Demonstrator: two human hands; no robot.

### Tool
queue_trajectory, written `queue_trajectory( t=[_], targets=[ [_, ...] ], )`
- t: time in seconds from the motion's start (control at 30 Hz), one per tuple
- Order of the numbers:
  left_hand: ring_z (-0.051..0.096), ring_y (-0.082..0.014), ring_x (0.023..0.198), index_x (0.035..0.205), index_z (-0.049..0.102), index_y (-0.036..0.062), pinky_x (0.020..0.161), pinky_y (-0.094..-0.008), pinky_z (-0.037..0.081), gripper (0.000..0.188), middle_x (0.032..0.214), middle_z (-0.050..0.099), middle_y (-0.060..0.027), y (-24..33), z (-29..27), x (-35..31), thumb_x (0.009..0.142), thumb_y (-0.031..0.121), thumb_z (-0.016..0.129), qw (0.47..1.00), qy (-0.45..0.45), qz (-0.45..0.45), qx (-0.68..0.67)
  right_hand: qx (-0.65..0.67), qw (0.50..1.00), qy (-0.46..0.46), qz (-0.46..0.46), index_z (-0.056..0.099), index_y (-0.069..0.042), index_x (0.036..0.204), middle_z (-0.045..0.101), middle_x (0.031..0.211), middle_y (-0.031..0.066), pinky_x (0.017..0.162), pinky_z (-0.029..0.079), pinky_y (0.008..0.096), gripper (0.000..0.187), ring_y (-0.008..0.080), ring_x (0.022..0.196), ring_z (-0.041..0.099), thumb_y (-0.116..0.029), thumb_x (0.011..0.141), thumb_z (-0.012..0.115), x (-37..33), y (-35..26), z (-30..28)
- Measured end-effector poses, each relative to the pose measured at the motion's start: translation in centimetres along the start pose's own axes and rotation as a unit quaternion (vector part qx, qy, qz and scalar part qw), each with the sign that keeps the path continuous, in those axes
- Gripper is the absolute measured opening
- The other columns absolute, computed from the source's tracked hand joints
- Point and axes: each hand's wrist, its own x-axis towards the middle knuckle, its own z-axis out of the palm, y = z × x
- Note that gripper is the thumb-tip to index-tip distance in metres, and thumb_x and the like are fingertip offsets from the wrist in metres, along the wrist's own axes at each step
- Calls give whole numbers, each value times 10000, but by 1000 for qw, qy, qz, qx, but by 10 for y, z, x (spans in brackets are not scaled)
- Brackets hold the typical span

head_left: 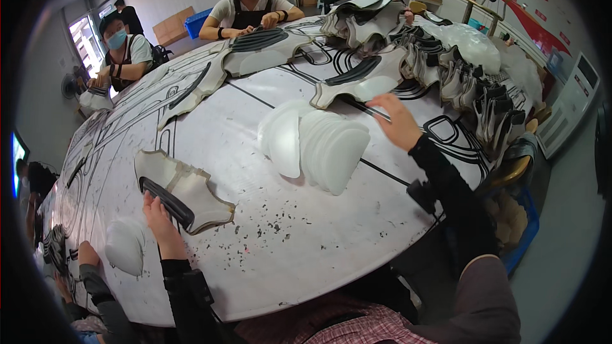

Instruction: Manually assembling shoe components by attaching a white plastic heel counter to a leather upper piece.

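Note:
My left hand [164,228], fingers stretched out, is at the lower edge of a pale grey fabric piece [182,181] with a black ribbed pad [167,205]. Its fingertips touch or nearly touch the pad. Farther right, my right hand [398,124] reaches out with thumb and fingers apart. Its fingertips are by a translucent white half-round sheet [376,87], which overlaps another grey fabric piece [338,89] with a black pad. Whether the fingers touch the sheet, I cannot tell. Between my hands lies a fanned stack of similar white sheets [331,153].
Dark scraps [274,223] litter the white table [255,280] near me. Piled fabric pieces [472,89] and a clear plastic bag [468,44] line the right side. Co-workers [252,6] sit across the table. Another person's hand [88,253] is at lower left, near white sheets [124,248].

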Motion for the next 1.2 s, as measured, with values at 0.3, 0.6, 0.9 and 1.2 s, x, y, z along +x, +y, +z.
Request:
queue_trajectory(
  t=[0.3,0.6,0.9,1.2],
  targets=[
    [493,-141,1138,1359,456,28,983,-285,384,435,1277,520,-59,3,1,-16,940,137,503,997,-70,-10,37,221,955,-190,-48,592,-48,1158,563,1183,129,962,424,375,399,290,1120,520,-244,830,708,5,-124,55],
    [475,-124,1140,1332,450,32,997,-293,389,408,1193,522,-34,14,3,-19,945,148,512,999,-13,-39,-15,-32,984,-126,-121,578,-51,1184,539,1241,143,940,396,431,540,318,1153,484,-270,723,757,-3,-131,85],
    [432,-292,1255,1273,521,63,1025,-391,361,420,1363,450,-145,13,29,-42,863,118,591,879,-144,230,391,35,990,-62,-123,606,-50,1177,586,1147,149,827,464,381,422,328,1014,564,-159,786,718,2,-128,76],
    [262,-368,1404,1370,437,23,1126,-431,258,567,1471,364,-181,23,38,-58,865,222,601,738,-356,246,518,178,974,-133,-32,637,-86,1148,601,663,27,544,443,278,357,166,542,548,-59,793,668,-5,-139,73]
  ],
)
